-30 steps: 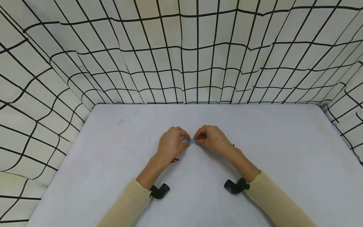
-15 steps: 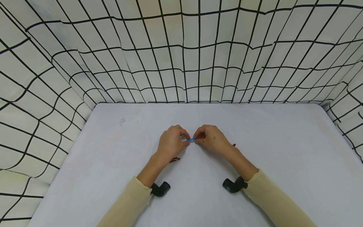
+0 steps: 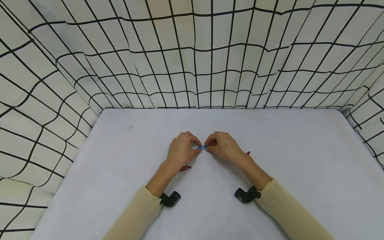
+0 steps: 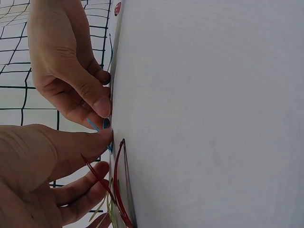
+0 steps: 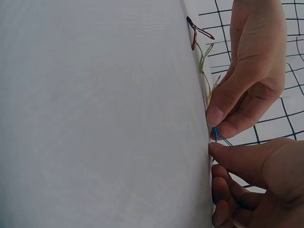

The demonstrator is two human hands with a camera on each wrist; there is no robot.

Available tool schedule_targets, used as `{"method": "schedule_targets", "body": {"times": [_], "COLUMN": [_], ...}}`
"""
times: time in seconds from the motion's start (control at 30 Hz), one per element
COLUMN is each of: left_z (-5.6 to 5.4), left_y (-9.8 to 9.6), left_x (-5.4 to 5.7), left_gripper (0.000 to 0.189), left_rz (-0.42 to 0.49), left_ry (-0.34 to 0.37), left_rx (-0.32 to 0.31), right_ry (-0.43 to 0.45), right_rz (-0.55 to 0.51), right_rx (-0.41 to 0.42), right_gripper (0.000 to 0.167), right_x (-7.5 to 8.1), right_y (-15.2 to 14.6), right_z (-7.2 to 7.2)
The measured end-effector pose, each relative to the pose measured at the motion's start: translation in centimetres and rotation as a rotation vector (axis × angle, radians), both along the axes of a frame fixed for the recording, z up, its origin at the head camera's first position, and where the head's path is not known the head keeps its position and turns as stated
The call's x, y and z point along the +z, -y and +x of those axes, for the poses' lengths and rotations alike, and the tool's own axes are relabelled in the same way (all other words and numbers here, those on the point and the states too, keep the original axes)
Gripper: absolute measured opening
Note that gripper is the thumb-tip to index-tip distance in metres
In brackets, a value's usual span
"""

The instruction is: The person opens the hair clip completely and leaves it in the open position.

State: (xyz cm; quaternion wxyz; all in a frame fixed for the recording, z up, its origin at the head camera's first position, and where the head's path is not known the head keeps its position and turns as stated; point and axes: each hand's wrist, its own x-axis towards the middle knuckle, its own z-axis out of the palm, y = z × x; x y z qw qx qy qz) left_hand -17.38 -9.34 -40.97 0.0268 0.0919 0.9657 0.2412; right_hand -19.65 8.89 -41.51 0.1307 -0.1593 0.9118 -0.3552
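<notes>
A small blue snap hair clip [image 3: 201,147] is stretched between both hands above the white table. My left hand [image 3: 181,150] pinches its left end with thumb and forefinger, and my right hand [image 3: 225,145] pinches the right end. The fingertips hide much of the clip. By the left wrist lies a red hair clip [image 3: 185,168], its two arms spread apart in the left wrist view. Green [image 5: 203,57] and yellow [image 5: 209,90] clips show beyond the left hand in the right wrist view; the left hand and forearm cover them in the head view.
Another red piece [image 3: 248,153] peeks out beside the right forearm. Both wrists carry a black curved camera mount [image 3: 170,199]. White cloth covers the table [image 3: 210,213], and a black grid on white sheeting [image 3: 198,60] rises along its back and sides.
The hands hold nearly the same place, still pinching the blue hair clip. The head view has shifted slightly, and a little more of the red pieces beside the arms shows.
</notes>
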Motion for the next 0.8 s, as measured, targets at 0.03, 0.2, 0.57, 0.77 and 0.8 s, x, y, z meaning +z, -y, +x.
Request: {"method": "schedule_targets", "body": {"times": [0.03,0.2,0.57,0.77,0.8], "left_z": [0.0,-0.1,-0.1,0.0,0.0], "left_y": [0.0,0.0,0.2,0.1,0.1], "left_x": [0.0,-0.2,0.0,0.3,0.3], "left_gripper": [0.012,0.013,0.021,0.022,0.022], "left_rz": [0.0,-0.001,-0.001,0.03,0.035], "left_ry": [0.001,0.002,0.027,0.041,0.042], "left_rx": [0.0,0.0,-0.018,-0.022,-0.023], "right_ry": [0.003,0.018,0.02,-0.018,-0.025], "right_rz": [0.001,0.001,-0.008,-0.012,-0.011], "right_rx": [0.0,-0.007,-0.024,-0.047,-0.046], "right_gripper": [0.009,0.009,0.014,0.015,0.014], "right_x": [0.0,0.1,0.4,0.8,0.8], "right_y": [0.0,0.0,-1.0,-1.9,-2.1], "right_z": [0.0,0.1,0.1,0.3,0.3]}}
